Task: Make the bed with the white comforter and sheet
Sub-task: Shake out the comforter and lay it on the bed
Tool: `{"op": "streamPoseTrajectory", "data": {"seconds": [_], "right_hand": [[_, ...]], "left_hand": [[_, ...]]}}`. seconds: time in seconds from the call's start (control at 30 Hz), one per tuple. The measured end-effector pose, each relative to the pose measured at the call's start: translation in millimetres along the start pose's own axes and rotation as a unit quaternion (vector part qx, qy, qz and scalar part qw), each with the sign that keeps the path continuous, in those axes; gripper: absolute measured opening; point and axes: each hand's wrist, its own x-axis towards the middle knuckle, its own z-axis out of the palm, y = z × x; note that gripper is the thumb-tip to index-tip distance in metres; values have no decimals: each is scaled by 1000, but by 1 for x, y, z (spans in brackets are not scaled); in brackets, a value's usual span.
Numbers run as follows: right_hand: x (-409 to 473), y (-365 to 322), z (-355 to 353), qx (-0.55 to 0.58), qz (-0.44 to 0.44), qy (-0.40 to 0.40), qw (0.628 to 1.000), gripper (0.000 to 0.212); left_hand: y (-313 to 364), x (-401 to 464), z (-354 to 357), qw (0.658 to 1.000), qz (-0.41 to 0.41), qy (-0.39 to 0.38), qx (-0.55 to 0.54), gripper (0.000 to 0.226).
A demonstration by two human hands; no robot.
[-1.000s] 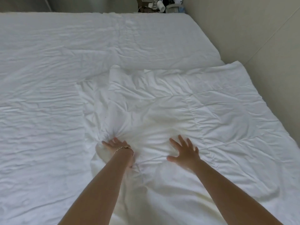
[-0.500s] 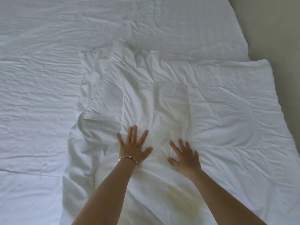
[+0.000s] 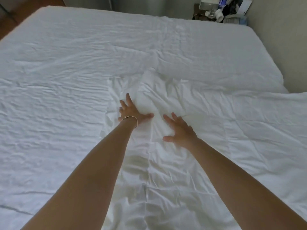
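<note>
White sheet (image 3: 66,80) covers bed; comforter (image 3: 232,130) lies right; cluttered nightstand (image 3: 221,12) behind.

Open sheet left, wall right

The sheet (image 3: 58,97) lies flat and bare to the left and ahead; the wall (image 3: 282,47) hems the right edge, and clutter (image 3: 222,10) crowds the far corner beyond the bed.

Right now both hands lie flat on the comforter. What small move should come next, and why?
Probably slide the left hand outward toward the comforter edge beside it. The fabric there is bunched in folds, the bare sheet lies uncovered past it, and the right hand already presses the middle flat.
</note>
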Motion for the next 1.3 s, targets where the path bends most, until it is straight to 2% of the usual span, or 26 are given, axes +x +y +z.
{"op": "streamPoseTrajectory", "data": {"seconds": [0.1,0.17,0.2,0.27,0.3,0.33,0.37,0.43,0.47,0.57,0.63,0.67,0.7,0.73,0.8,0.87,0.93,0.97,1.0,1.03,1.07,1.1,1.17,1.23,1.3], "right_hand": [[13,-1,21,-46,12,-58,997,86],[13,3,26,-45,14,-58,997,82],[14,5,23,-5,24,-44,999,78],[16,3,10,142,57,57,987,72],[17,1,1,195,76,137,968,77],[20,0,-11,196,85,203,956,89],[25,2,-23,139,76,232,960,106],[38,12,-50,-28,35,201,978,140],[47,20,-65,-72,14,168,983,148],[66,29,-119,-68,-11,61,996,148],[67,21,-146,-52,6,-77,996,127],[66,16,-153,-5,14,-114,993,115],[64,12,-155,37,10,-102,994,107],[62,9,-155,63,-3,-57,996,103],[59,6,-148,42,-28,30,998,98],[57,9,-135,-11,-49,42,998,85],[60,15,-121,7,-18,31,999,76],[59,15,-118,45,9,25,999,73],[60,15,-117,97,38,18,994,67],[58,12,-118,158,66,14,985,61],[57,9,-119,218,107,9,970,63],[54,5,-122,256,151,10,955,74],[53,0,-124,230,222,14,948,99],[50,-4,-122,185,244,8,952,113],[44,-9,-122,175,251,-17,952,99]], "left_hand": [[0,7,14,999,22,-13,40,135],[3,-1,25,993,60,-19,99,111],[3,-7,31,986,93,0,136,93],[-3,-21,45,965,183,75,174,64],[-8,-29,53,950,232,114,176,59],[-14,-38,62,938,278,114,172,62],[-20,-44,71,925,322,109,171,68],[-29,-49,84,895,395,130,159,72],[-32,-48,87,881,422,152,150,69],[-34,-44,89,850,452,223,154,54],[-35,-44,92,855,440,222,162,51],[-35,-44,95,865,425,206,167,54],[-33,-44,95,879,407,181,173,59],[-29,-43,91,892,386,159,173,62],[-19,-37,74,921,327,125,168,57],[-12,-24,53,950,266,94,130,48],[-6,-14,30,982,185,10,-43,41],[-3,-8,22,975,140,-40,-169,40],[0,-3,17,954,110,-62,-272,41],[3,1,16,939,98,-48,-325,43],[5,2,16,938,95,-18,-332,44],[8,2,17,946,99,16,-308,46],[12,-3,18,959,77,35,-269,55],[17,-8,18,955,38,9,-293,65],[21,-10,14,946,12,0,-323,76]]}}
